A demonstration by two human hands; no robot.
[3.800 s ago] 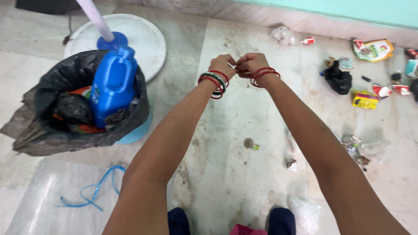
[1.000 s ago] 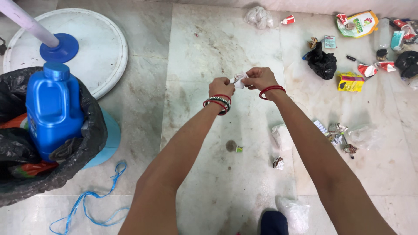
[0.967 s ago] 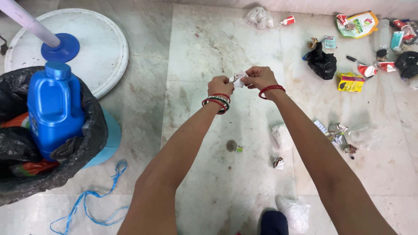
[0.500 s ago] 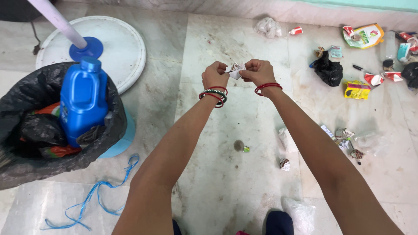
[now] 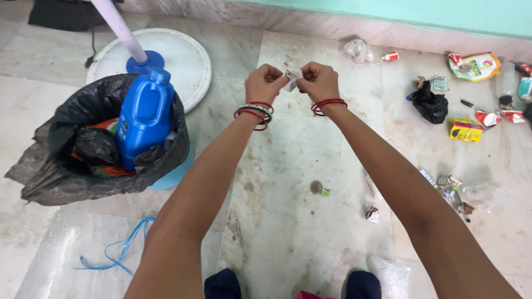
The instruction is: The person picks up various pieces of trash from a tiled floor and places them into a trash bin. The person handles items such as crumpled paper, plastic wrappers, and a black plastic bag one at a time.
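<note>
Small crumpled white paper scrap (image 5: 291, 78); red-marked; held up above the floor, pinched at both sides.

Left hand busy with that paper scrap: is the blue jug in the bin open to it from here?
Probably yes. The blue jug stands tall out of the black-lined bin, nothing over it, on the left hand's side; the paper scrap must go first.

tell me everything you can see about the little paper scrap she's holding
The paper scrap is a small, crumpled white piece with touches of red print, too small to make out further. It looks like thin paper or wrapper. It is held up in the air above the marble floor, pinched between the fingertips of the left hand and the right hand, which grip it from either side. Part of it is hidden behind the fingers.
</note>
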